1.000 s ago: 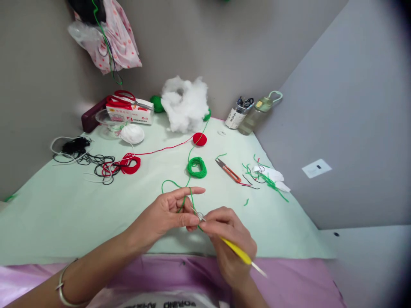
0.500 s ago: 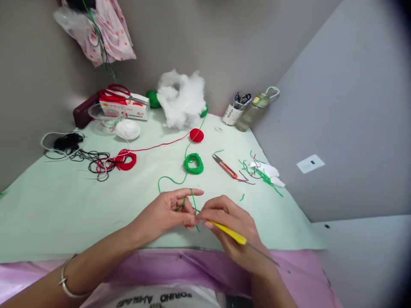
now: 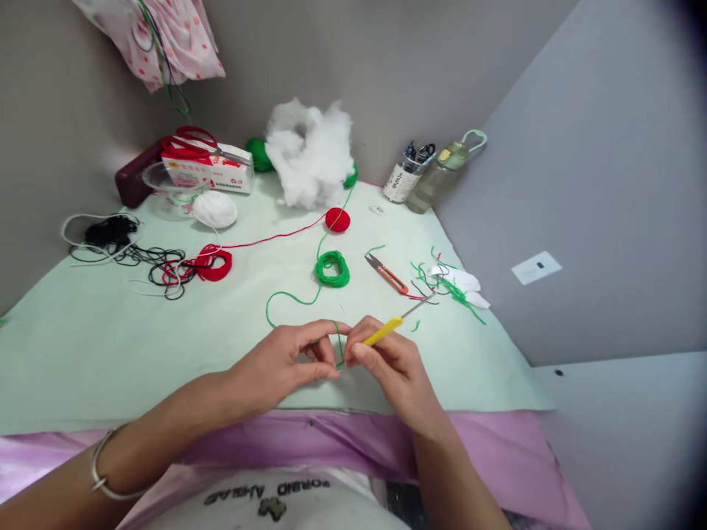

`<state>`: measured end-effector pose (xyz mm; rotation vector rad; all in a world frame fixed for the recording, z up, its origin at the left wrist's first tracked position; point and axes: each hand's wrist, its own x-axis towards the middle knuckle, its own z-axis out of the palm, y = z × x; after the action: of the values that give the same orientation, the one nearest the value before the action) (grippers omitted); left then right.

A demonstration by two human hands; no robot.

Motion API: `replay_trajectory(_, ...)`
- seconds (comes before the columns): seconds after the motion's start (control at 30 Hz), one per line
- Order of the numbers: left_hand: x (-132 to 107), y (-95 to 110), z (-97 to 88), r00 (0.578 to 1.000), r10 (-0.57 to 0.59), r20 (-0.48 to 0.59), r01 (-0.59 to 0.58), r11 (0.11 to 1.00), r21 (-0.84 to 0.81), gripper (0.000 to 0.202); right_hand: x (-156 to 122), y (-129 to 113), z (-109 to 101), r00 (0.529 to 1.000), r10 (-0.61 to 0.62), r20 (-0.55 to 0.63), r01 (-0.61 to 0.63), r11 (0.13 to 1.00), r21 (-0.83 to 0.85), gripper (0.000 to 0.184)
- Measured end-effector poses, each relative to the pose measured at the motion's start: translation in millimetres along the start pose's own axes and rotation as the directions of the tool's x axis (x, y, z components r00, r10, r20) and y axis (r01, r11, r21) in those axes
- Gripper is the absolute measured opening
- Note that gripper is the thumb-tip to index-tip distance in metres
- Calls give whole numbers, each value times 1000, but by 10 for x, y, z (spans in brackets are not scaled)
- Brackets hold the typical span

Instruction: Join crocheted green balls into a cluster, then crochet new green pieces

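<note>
My left hand (image 3: pixel 287 361) pinches a green yarn strand (image 3: pixel 338 344) between thumb and fingers, with the forefinger stretched over it. My right hand (image 3: pixel 389 361) is closed on a yellow-handled crochet hook (image 3: pixel 387 329), whose metal end points up and away to the right. The fingertips of both hands meet over the pale green table cover (image 3: pixel 110 346). The yarn runs back from my fingers in a loop to a small green yarn coil (image 3: pixel 332 268) and on to a green ball beside the stuffing.
Orange thread snips (image 3: pixel 387 274) and yarn scraps (image 3: pixel 453 287) lie to the right. A red crocheted disc (image 3: pixel 337 219), red and black yarn tangles (image 3: pixel 182 266), white stuffing (image 3: pixel 309 151), a box with red scissors (image 3: pixel 204 165), a pen jar (image 3: pixel 406 180) and a bottle (image 3: pixel 442 177) stand behind.
My right hand has turned the hook over: its handle pointed down toward me, now it points up and away. Both hands shifted slightly up the cover and closer together.
</note>
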<state>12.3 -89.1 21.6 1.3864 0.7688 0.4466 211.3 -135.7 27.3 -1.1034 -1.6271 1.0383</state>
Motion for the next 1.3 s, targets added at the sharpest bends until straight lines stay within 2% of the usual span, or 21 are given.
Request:
replay_trajectory(0.1,-12,43,-26,1000,-13,2,13,1000,-6,45,16,59,15,994,110,-26,-102,974,201,26)
replay_trajectory(0.3,-29,83,-76,1000,0,7,0,998,-56,46,12,144,93,974,227,-28,-181,842,508,24)
replay_trajectory(0.4,-47,78,-105,999,39,10,-37,994,-105,43,-9,183,182,970,244,-23,-173,750,639,24)
replay_trajectory(0.47,-50,71,-103,997,71,-36,-75,986,-150,41,-44,199,250,978,194,-78,-95,747,658,20)
replay_trajectory(0.53,-36,59,-67,989,92,-117,-115,973,-201,44,-91,197,312,974,86,-209,43,837,545,14)
replay_trajectory(0.6,-8,39,3,978,98,-185,-145,954,-263,49,-138,180,360,937,-68,-342,166,950,266,18)
replay_trajectory(0.67,24,10,84,975,94,-203,-160,929,-335,50,-168,159,389,889,-208,-409,218,976,-21,28)
replay_trajectory(0.73,47,-21,147,976,100,-194,-170,906,-387,48,-174,146,402,858,-290,-424,244,957,-159,36)
replay_trajectory(0.8,57,-47,174,977,108,-182,-175,897,-405,44,-162,142,400,849,-310,-427,262,950,-168,38)
replay_trajectory(0.97,39,-62,134,973,115,-200,-187,901,-392,32,-122,133,390,852,-238,-466,212,971,-109,28)
replay_trajectory(1.17,39,-23,143,954,110,-279,-224,879,-421,32,-108,113,449,857,-247,-451,236,968,-83,30)
replay_trajectory(1.23,48,-18,182,946,93,-309,-233,861,-452,37,-112,137,462,843,-312,-438,256,949,-182,35)
replay_trajectory(1.3,49,-16,232,947,66,-314,-229,824,-518,45,-118,175,468,815,-422,-396,278,886,-372,42)
